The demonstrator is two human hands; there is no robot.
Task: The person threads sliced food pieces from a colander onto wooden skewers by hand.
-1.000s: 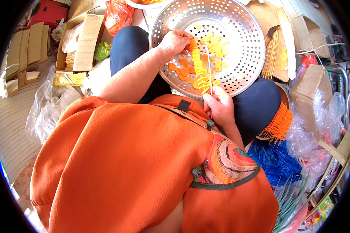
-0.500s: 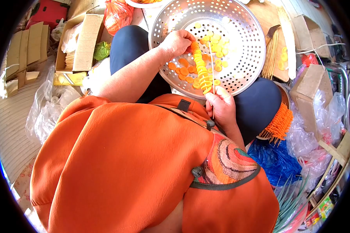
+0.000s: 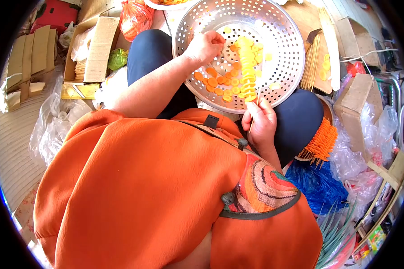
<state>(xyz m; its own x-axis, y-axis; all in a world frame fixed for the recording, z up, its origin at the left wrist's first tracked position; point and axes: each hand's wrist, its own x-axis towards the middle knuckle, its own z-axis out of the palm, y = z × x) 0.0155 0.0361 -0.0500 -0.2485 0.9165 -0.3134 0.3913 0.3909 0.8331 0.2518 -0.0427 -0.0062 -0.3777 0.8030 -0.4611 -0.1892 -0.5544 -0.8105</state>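
My left hand [image 3: 205,47] is above the left side of a perforated metal colander [image 3: 288,45], its fingers pinched together; whatever they may hold is too small to make out. At the near rim, my right hand [image 3: 261,119] grips a thin skewer [image 3: 259,93]. Just beyond its fingertips, a long row of thin carrot slices [image 3: 247,74] stretches away over the colander. Whether the slices are threaded on the skewer or joined in a spiral, I cannot tell. Loose carrot slices [image 3: 212,82] lie in the colander around the row.
Bare skewers [image 3: 310,62] and a knife [image 3: 314,36] lie on a wooden board [image 3: 300,15] at right. A bundle of skewered orange pieces [image 3: 321,142] stands beside my right knee. At left is an open cardboard box [image 3: 101,49]; a blue plastic bag [image 3: 316,184] sits at lower right.
My left hand has let go of the far end of the carrot row and shifted slightly left. The row has swung right and straightened; my right hand has moved a little right.
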